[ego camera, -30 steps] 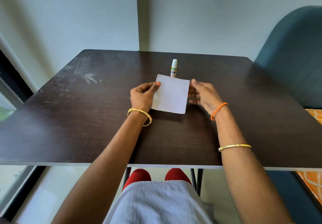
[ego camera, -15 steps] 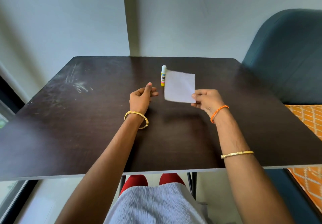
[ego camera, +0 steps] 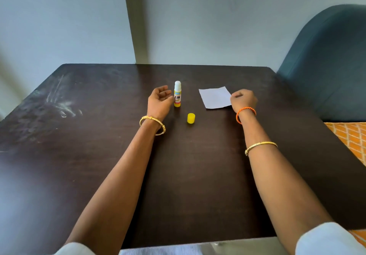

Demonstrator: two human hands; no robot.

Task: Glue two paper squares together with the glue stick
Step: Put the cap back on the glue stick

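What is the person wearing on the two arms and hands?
Left hand: a gold bangle at the wrist. Right hand: an orange braided cord bracelet at the wrist, a thin gold bangle on the forearm. Both arms end in pale sleeves.

glue stick (ego camera: 177, 94) upright mid-table (ego camera: 99, 155) | cap (ego camera: 191, 118) before it | paper (ego camera: 214, 97) right

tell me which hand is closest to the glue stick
The left hand: its open fingers sit right beside the upright glue stick, while the right hand is curled at the paper square's edge, farther away.
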